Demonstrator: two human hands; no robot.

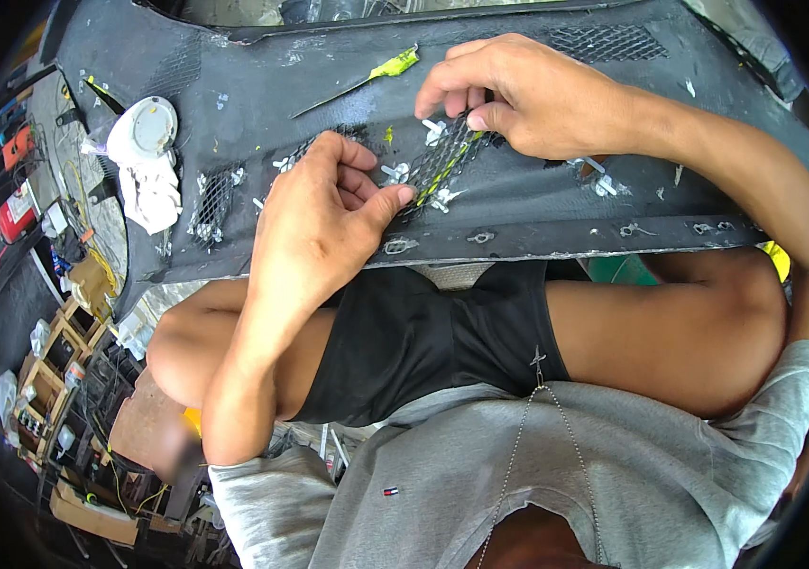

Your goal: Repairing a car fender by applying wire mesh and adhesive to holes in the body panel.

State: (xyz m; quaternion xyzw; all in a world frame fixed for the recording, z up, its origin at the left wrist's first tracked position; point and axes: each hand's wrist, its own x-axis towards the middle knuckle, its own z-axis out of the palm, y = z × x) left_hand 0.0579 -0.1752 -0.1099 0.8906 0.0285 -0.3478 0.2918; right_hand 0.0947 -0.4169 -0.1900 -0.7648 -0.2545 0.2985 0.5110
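Note:
A dark panel lies across in front of me, over my bent legs. On it, a short strip of black wire mesh, streaked with yellow-green paste, slants between my hands. The thumb of my left hand is at the strip's near left end, its other fingers curled. At the far right end, my right hand pinches the strip between thumb and fingers. Silvery wing-shaped fasteners stand around it on the panel. Beyond the hands lies a thin blade smeared with yellow-green paste.
A round white lid with crumpled white cloth sits at the panel's left. Mesh patches and another fastener lie at the right. Wooden crates, a red tool and clutter fill the floor on the left.

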